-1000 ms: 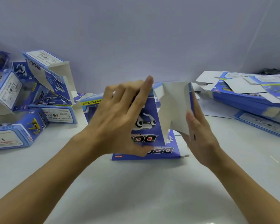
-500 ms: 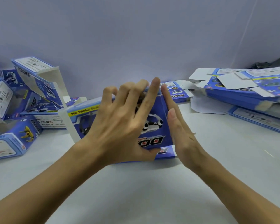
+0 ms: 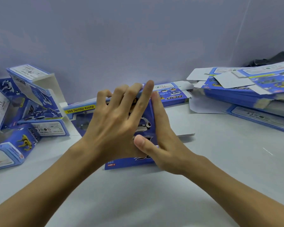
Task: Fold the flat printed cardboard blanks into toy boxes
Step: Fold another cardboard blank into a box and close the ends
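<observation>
1. Blue toy box [image 3: 144,126] stands at the table's middle, half folded, its near face printed with a white robot dog.
2. Left hand [image 3: 116,122] spread across that near face, fingers curling over the top edge and gripping it.
3. Right hand [image 3: 164,145] pressed flat against the box's right end, fingers straight and together, thumb [image 3: 143,143] lying across the near face just below the left hand.
4. White flap [image 3: 180,126] juts out to the right behind the right hand, low over the table [image 3: 154,202].
5. Pile of folded boxes [image 3: 23,115] heaped at the left, several tilted, a few with flaps open.
6. Stack of flat blanks [image 3: 246,89] at the far right, well apart from the hands.
7. One flat blank [image 3: 170,94] just beyond the held box, near the wall [image 3: 138,38].
</observation>
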